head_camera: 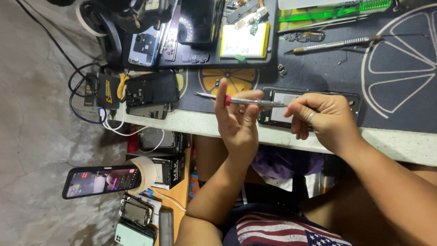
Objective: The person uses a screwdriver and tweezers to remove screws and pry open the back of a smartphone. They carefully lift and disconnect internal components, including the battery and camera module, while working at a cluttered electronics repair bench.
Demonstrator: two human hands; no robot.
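Note:
My left hand (pixel 237 125) is raised over the table's front edge, fingers up, pinching a slim silver screwdriver (pixel 248 101) at its red collar. The tip points left. My right hand (pixel 321 120), with a ring on one finger, grips the screwdriver's handle end. Below both hands an opened black phone (pixel 276 113) lies on a dark mat with a citrus pattern (pixel 396 68); my right hand covers part of it.
A black tray (pixel 200 61) at the back holds phone parts and a yellow-edged battery (pixel 243 41). A metal blade tool (pixel 337 44) and a green tool (pixel 337 11) lie on the mat. Dismantled phones (pixel 152 89) and cables sit left; a lit phone (pixel 102 181) stands lower left.

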